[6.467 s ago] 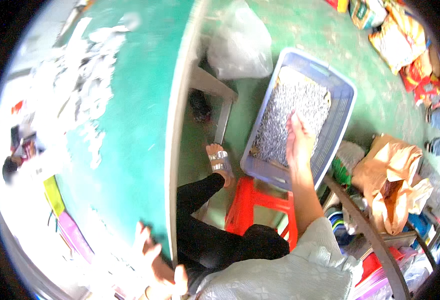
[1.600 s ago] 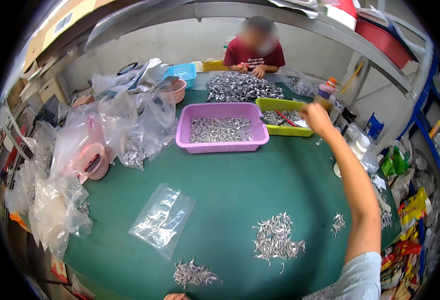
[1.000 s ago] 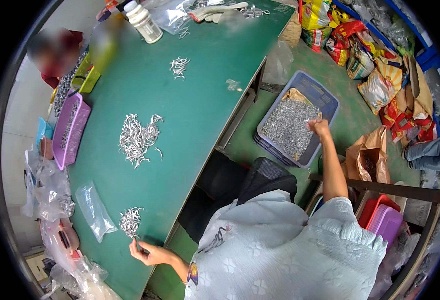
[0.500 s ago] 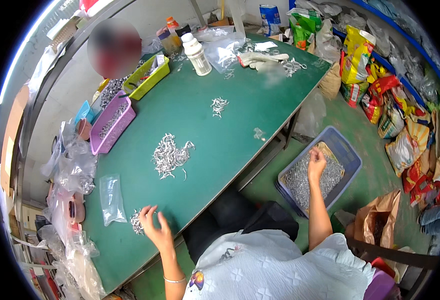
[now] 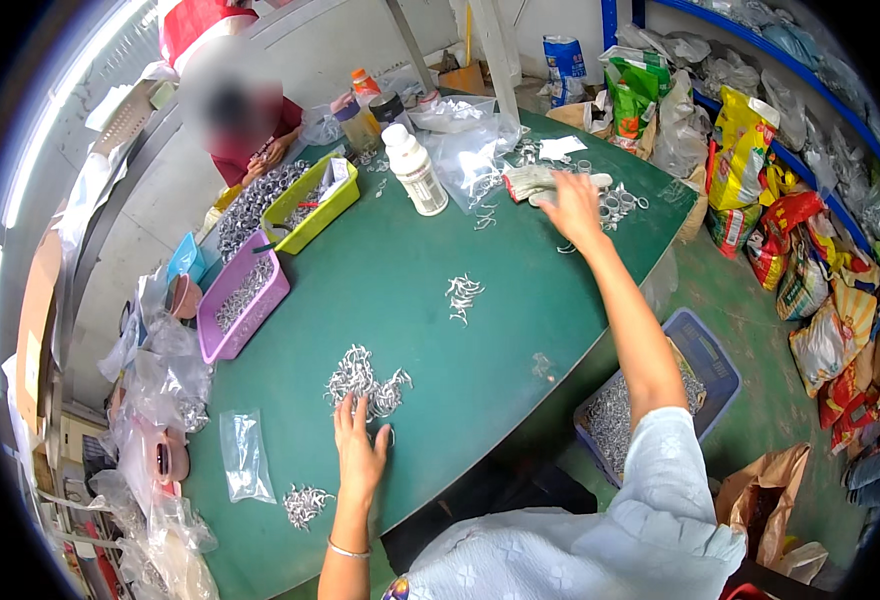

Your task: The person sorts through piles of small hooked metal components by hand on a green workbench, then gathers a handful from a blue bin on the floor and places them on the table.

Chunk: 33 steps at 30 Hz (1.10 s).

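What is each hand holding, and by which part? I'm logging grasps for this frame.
Nothing is visibly held. The left hand lies flat beside the pile of metal clips; the right hand reaches over the rings.

Pale blue embossed short-sleeved top, thin silver bangle on left wrist

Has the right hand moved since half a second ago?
Yes. The right hand left the blue bin on the floor and now reaches across the green table.

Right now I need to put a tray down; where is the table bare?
Bare green lies between the purple tray, white bottle and small clip pile. Crowded: bags along the left edge, far end around the right hand.
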### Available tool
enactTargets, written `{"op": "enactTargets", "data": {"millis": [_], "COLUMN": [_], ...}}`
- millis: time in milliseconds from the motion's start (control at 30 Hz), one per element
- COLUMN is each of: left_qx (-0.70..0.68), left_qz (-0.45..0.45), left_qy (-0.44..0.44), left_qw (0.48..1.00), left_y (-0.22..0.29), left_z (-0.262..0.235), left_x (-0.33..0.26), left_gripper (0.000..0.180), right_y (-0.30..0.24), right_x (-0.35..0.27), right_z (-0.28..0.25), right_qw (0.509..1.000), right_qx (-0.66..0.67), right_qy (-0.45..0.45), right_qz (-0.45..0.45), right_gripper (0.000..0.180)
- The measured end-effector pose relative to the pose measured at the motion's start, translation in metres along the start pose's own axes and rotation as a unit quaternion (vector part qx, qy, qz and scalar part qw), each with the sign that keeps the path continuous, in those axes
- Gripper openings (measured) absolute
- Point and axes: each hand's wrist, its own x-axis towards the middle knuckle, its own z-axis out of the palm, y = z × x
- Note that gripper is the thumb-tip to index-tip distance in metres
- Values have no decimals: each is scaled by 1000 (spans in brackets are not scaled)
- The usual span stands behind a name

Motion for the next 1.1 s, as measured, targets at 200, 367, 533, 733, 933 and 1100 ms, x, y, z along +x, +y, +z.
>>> {"op": "enactTargets", "data": {"millis": [200, 367, 533, 733, 933, 1100], "left_qx": [-16, -13, -36, -47, -45, -74], "left_qz": [-36, -70, -81, -78, -84, -88], "left_qy": [-13, -21, -22, -29, -51, -62], "left_qw": [999, 997, 996, 995, 994, 991], "left_y": [7, 7, 4, 7, 4, 1], "left_z": [4, -3, -9, -13, -22, -20], "left_x": [3, 5, -2, -1, -2, 0], "left_gripper": [57, 56, 56, 57, 57, 56], "right_y": [-4, -3, 25, 59, 53, 41], "right_x": [36, 61, 103, 96, 133, 142], "right_z": [71, 43, -15, -3, -47, -33], "right_qw": [974, 992, 991, 982, 899, 829], "right_qx": [-201, -120, 16, 79, 222, 412], "right_qy": [-103, 28, 135, 167, 361, 357], "right_qz": [26, -21, 21, 26, 112, 129], "right_gripper": [23, 12, 23, 22, 22, 20]}}
